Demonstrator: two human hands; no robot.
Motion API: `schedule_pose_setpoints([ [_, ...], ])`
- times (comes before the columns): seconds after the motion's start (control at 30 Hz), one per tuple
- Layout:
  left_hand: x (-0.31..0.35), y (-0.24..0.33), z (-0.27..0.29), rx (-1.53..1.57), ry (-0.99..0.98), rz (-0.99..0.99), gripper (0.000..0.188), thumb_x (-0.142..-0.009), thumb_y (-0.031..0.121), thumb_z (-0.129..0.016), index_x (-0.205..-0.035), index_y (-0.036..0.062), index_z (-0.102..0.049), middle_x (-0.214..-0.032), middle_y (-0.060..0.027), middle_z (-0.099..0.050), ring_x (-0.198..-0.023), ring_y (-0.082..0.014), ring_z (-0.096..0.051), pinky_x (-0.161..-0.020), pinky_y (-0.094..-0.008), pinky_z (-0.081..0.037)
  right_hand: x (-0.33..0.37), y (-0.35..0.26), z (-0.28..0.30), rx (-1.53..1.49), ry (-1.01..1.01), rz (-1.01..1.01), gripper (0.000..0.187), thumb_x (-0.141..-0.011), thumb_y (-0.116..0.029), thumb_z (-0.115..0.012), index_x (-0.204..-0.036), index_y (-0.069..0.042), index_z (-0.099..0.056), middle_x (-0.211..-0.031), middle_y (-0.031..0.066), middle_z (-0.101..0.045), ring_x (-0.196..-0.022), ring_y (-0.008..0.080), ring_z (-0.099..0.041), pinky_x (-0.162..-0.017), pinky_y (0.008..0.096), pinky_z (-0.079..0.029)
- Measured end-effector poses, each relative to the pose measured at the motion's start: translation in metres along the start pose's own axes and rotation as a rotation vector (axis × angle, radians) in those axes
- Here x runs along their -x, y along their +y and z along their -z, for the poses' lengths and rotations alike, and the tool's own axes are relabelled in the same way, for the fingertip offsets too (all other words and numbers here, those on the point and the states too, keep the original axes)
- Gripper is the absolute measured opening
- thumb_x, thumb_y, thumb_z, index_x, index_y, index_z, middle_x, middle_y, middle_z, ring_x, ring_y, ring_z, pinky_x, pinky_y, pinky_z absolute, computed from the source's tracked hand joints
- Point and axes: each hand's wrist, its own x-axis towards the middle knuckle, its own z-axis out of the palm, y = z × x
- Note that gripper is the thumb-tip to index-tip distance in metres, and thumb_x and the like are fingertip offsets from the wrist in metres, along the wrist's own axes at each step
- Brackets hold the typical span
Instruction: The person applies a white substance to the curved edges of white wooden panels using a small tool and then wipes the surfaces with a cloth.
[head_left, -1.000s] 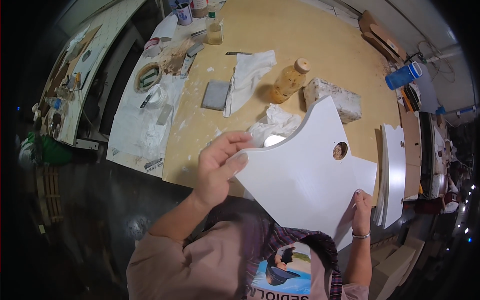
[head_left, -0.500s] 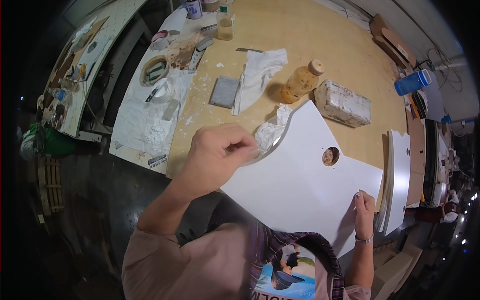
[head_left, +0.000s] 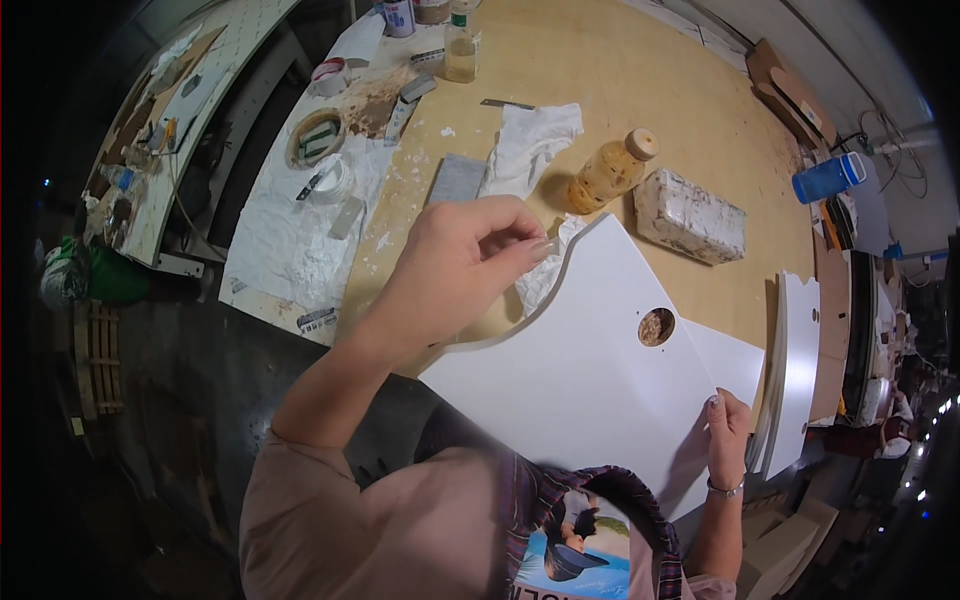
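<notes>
A white panel [head_left: 560,370] with a wavy far-left edge and a round hole lies tilted across the near part of the workbench and toward my body. My right hand [head_left: 728,425] grips its right edge, thumb on top. Above the panel's curved edge, my left hand [head_left: 470,255] is closed in a pinch; whatever is between the fingertips, if anything, is too small to make out. Behind those fingers lies a crumpled white cloth [head_left: 545,275]. A second white board [head_left: 728,350] shows partly beneath the panel, at its right.
Beyond the panel are an amber bottle [head_left: 610,172], a wrapped block [head_left: 690,215], a grey pad [head_left: 458,178] and a white rag [head_left: 535,140]. A white tub [head_left: 330,182] and a tape roll [head_left: 295,150] stand left. White panels [head_left: 795,370] lean at right.
My left hand has lifted off the panel's curved edge and moved up and to the right, still pinched. My right hand keeps its hold, and the panel has barely shifted.
</notes>
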Motion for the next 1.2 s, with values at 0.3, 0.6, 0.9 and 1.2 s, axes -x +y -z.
schedule_pose_setpoints([
  [0.3,-0.021,0.013,-0.011,-0.033,-0.093,-0.044,0.010,-0.084,0.007,-0.064,-0.082,-0.0020,-0.062,-0.071,0.0007,-0.060,-0.065,-0.0033,-0.051,-0.059,-0.0203,-0.041,0.002,0.007,-0.002,-0.003,-0.017,0.022,0.055,-0.093,-0.044,-0.050,-0.059,-0.002,-0.041,-0.051,-0.0006,-0.038,-0.051,0.0074,-0.036,-0.046,0.0257,-0.027],
  [0.6,-0.013,-0.026,0.007,0.171,-0.042,0.057,0.010,-0.087,0.006,-0.059,-0.086,-0.0026,-0.063,-0.072,-0.0017,-0.061,-0.065,-0.0063,-0.055,-0.060,-0.0204,-0.045,-0.006,0.018,-0.011,-0.013,-0.051,-0.027,0.048,-0.094,-0.034,-0.049,-0.059,-0.002,-0.041,-0.052,-0.0008,-0.038,-0.051,0.0073,-0.036,-0.047,0.0277,-0.028],
  [0.9,0.005,-0.205,0.194,-0.649,0.885,0.177,0.015,-0.083,0.016,-0.064,-0.095,0.0083,-0.068,-0.088,-0.0097,-0.068,-0.079,-0.0236,-0.066,-0.070,-0.0344,-0.051,-0.004,0.019,-0.014,-0.081,-0.058,-0.011,0.049,-0.096,-0.037,-0.049,-0.062,-0.005,-0.034,-0.057,-0.0041,-0.029,-0.056,0.0062,-0.027,-0.049,0.0262,-0.022],
  [1.2,-0.022,-0.254,0.219,-0.849,0.869,0.331,0.019,-0.081,0.027,-0.066,-0.090,0.0098,-0.068,-0.085,-0.0107,-0.069,-0.082,-0.0312,-0.065,-0.071,-0.0407,-0.050,-0.013,-0.002,-0.023,0.003,-0.037,0.023,0.055,-0.093,-0.045,-0.051,-0.059,-0.004,-0.036,-0.054,-0.0014,-0.032,-0.052,0.0073,-0.034,-0.046,0.0263,-0.027],
])
